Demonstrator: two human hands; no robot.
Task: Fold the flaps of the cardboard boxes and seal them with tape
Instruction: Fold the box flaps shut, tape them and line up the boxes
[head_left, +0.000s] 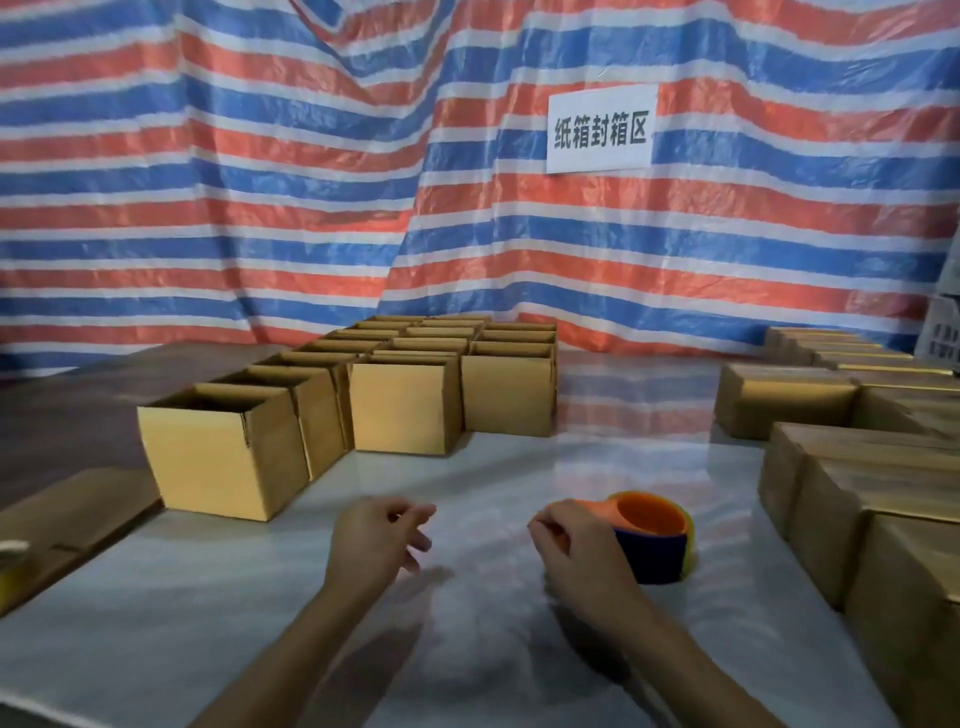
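Behind everything, a tarp striped red, blue and white, hung in folds, with a white paper sign of black Chinese characters fixed right of centre. Below it, a glossy white tabletop, faintly mirroring the stripes.

On the left and middle of that surface, open cardboard boxes packed in rows running back toward the tarp, tops open, sides touching. At the front left corner of the group, the nearest open box. Along the right edge, closed cardboard boxes in a stepped row, tops flat, reaching from the near corner to the back. Beyond those, at the far right, part of a pale plastic crate. At the left edge, a flattened sheet of cardboard lying low.

Near the front, between the two box groups, a tape dispenser resting on the tabletop: orange inner ring, dark blue outer band, a sliver of yellow on its far side.

Right hand just left of it, fingers curled over the orange tab, gripping the dispenser. Left hand apart from it, hovering above bare tabletop, fingers loosely bent, thumb near forefinger, holding nothing. Both hands apart from every box.
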